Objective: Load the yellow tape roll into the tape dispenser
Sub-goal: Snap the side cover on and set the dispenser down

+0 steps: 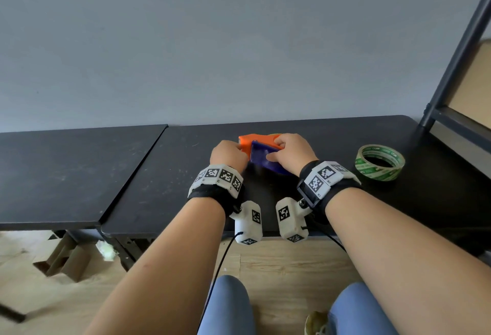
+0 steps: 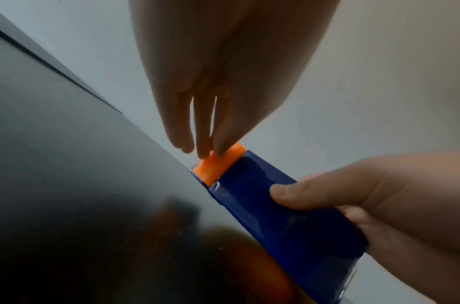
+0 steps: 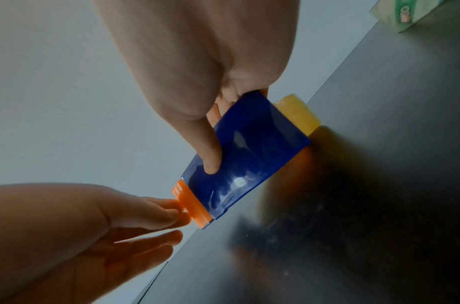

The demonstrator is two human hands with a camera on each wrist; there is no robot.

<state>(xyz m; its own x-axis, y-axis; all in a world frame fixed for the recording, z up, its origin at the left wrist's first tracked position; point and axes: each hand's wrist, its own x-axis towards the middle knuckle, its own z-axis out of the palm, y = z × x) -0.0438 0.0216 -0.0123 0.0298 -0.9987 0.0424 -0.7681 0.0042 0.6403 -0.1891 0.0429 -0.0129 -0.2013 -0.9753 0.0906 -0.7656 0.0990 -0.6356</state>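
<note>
- The tape dispenser (image 1: pixel 261 152) lies on the table (image 1: pixel 159 175), its long axis running left to right between the hands.
- The right hand (image 1: pixel 291 152) clamps its blue body, thumb on the near face.
- The left hand (image 1: pixel 228 155) meets the orange end (image 2: pixel 217 163), fingertips apparently pinching it.
- Only the right wrist view shows the yellow tape roll (image 3: pixel 299 112), jutting from the dispenser's opposite end, nearer the right hand.

Green tape roll (image 1: pixel 380 162) right of dispenser (image 1: pixel 261 152); shelf post (image 1: pixel 457 50) far right; wall (image 1: pixel 239 42) behind; passage left.
</note>
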